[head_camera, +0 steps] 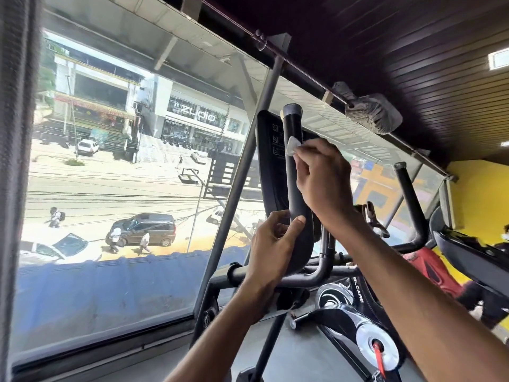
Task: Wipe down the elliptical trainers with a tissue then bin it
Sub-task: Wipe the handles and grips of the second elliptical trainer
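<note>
The elliptical trainer's black upright handle (294, 172) rises in the middle of the view, in front of its dark console panel (268, 161). My right hand (321, 177) pinches a small white tissue (292, 145) and presses it against the upper part of the handle. My left hand (271, 241) grips the lower part of the same handle, thumb across its front. The trainer's black frame and silver flywheel (376, 346) show at the lower right.
A large window (124, 175) fills the left, close behind the trainer, with a slanted metal brace (239, 175) across it. A second black handle (410, 199) stands to the right. A person in red and black (429, 268) is at the far right by a yellow wall.
</note>
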The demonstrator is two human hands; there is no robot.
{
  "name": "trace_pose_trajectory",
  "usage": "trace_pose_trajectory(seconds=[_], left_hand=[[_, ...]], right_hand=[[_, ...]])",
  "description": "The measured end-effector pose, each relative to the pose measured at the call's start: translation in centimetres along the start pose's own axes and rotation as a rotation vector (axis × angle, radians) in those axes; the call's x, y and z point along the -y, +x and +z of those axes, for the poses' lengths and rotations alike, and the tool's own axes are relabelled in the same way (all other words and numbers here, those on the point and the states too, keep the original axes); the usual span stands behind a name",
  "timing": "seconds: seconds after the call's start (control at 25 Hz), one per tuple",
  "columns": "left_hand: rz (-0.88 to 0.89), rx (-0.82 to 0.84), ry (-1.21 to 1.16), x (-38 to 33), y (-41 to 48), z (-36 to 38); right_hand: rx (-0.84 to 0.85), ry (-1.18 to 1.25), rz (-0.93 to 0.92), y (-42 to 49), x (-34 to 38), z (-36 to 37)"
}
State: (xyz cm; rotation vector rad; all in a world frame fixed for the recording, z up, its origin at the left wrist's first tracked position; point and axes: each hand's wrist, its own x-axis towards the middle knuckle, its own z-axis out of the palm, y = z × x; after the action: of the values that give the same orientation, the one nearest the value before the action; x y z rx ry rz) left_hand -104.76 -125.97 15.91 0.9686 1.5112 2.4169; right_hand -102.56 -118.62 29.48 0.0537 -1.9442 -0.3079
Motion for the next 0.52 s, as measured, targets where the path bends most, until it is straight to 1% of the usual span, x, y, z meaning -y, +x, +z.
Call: trace_pose_trajectory(seconds=[0.08, 0.12, 0.16, 0.2, 0.24, 0.28, 0.32, 0.36, 0.44, 0.48, 0.52], left_hand=[[0.014, -0.011, 0.030, -0.2, -0.1, 0.1], [0.019, -0.012, 0.045, -0.3, -0.2, 0.2], [0.018, -0.012, 0.052, -0.4, -0.3, 0.2], [0.011, -0.010, 0.058, -0.4, -0.4, 0.1], [0.000, -0.010, 0.064, -0.4, -0.4, 0.0], [-0.005, -0.010, 0.070, -0.5, -0.5, 0.0], [-0.005, -0.014, 0.078, -0.5, -0.4, 0.0], [-0.003, -0.019, 0.080, -0.7, -0.4, 0.0], [-0.012, -0.034, 0.062, -0.8, -0.2, 0.0], [-0.018, -0.036, 0.049, -0.9, -0.2, 0.1], [-0.017, -0.041, 0.052, -0.9, -0.1, 0.0]], right_hand=[[0.161, -0.118, -0.199, -0.2, 1.1, -0.1], [0.204, -0.176, -0.250, -0.1, 1.4, -0.1], [0.220, -0.200, -0.251, 0.1, 1.3, -0.2], [0.201, -0.174, -0.203, 0.2, 1.1, -0.4], [0.138, -0.106, -0.136, -0.1, 0.7, -0.8], [0.046, -0.009, -0.046, -0.9, 0.1, -1.1], [-0.052, 0.095, 0.079, -2.0, -0.3, -1.5], [-0.108, 0.189, 0.238, -3.3, -0.8, -1.4], [-0.073, 0.422, 0.574, -5.0, -1.8, 0.0], [-0.042, 0.632, 0.736, -5.2, -2.3, 1.0], [-0.027, 0.903, 0.886, -5.2, -2.7, 1.8]])
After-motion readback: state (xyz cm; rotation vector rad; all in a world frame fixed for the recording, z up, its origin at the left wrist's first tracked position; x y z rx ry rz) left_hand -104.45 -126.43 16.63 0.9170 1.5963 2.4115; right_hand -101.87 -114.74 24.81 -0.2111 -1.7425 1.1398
